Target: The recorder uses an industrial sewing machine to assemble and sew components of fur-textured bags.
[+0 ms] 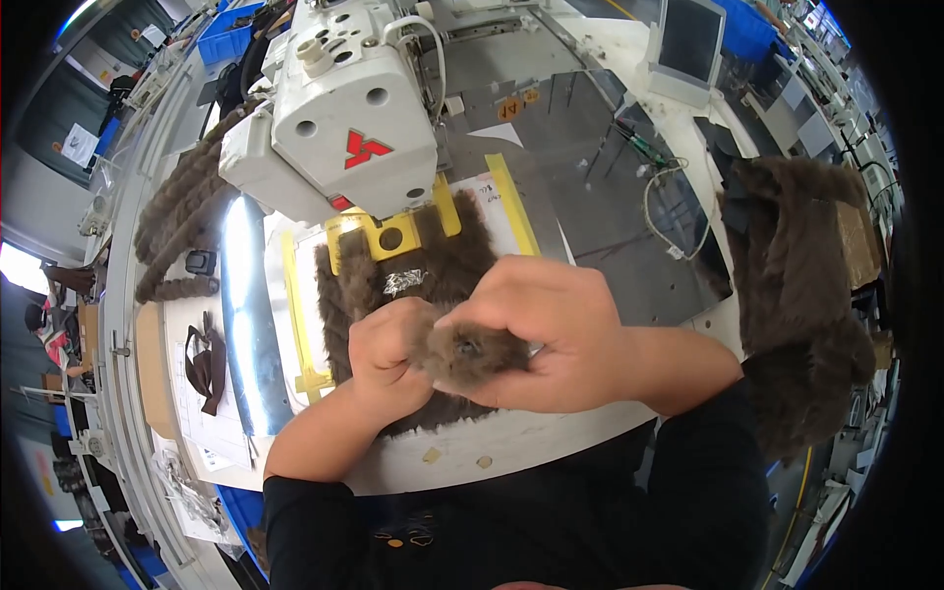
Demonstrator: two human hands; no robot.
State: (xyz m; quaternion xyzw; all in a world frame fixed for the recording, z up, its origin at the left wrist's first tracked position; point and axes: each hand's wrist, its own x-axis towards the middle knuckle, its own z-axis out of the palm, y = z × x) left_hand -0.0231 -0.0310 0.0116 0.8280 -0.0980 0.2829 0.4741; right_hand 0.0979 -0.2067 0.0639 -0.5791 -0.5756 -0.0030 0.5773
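A small tuft-like piece of brown fur (467, 359) is held up between my two hands. My left hand (386, 356) pinches its left end, fingers closed. Curled around its right side, my right hand (562, 329) grips it between thumb and fingers; a small pale glint shows by those fingers, too small to name. Beneath my hands lies a larger brown fur panel (462, 261) on the work plate, partly hidden by them. A yellow clamp frame (401, 239) presses on its far part, and a crumpled silvery patch (403, 282) shows on the fur.
The white sewing machine head (339, 128) stands over the panel's far side. Brown fur strips (187, 206) and a dark brown strap (206, 369) lie at left. On the right, brown fur pieces (792, 265) hang beside the table, and a green-handled tool (639, 145) and screen (685, 44) sit farther back.
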